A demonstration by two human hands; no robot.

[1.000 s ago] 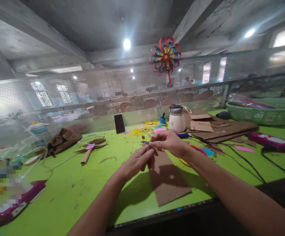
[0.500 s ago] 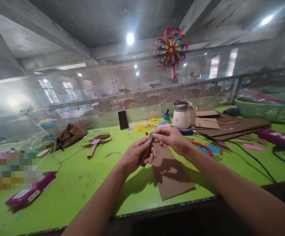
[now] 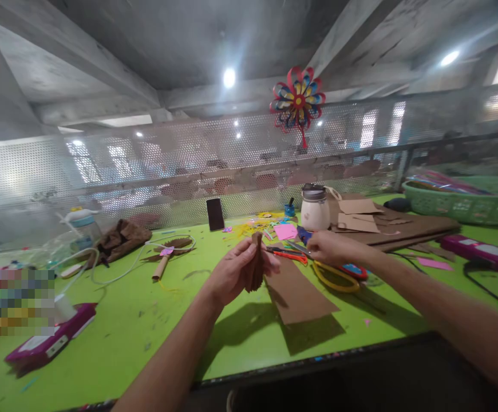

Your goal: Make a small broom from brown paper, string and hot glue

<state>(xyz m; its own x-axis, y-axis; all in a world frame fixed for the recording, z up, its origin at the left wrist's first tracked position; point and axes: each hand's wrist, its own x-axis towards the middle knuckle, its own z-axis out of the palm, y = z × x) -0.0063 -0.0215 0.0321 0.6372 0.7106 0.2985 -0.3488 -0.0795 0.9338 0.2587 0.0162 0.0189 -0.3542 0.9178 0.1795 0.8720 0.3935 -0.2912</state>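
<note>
My left hand (image 3: 234, 272) is closed around a pleated piece of brown paper (image 3: 255, 269), which stands upright between thumb and fingers. To its right, my right hand (image 3: 328, 249) is closed on yellow-handled scissors (image 3: 337, 280); their loop hangs below the hand and a blade points left. Small orange-handled scissors (image 3: 289, 256) lie between the hands. Beneath them is a brown paper strip (image 3: 303, 297), its near end raised with a shadow under it. Red-and-blue handles (image 3: 356, 270) show behind the yellow loop.
Yellow scraps (image 3: 253, 223), pink paper (image 3: 285, 231), a phone (image 3: 215, 214) and a white jar (image 3: 315, 212) stand or lie behind the hands. Brown sheets (image 3: 416, 226) and a green basket (image 3: 463, 200) are right; a brown paper fan (image 3: 176, 247) and power strip (image 3: 55, 337) are left.
My right hand has left the brown paper and moved right, now with the yellow-handled scissors. My left hand still holds the pleated paper, now more exposed. The strip's near end has lifted.
</note>
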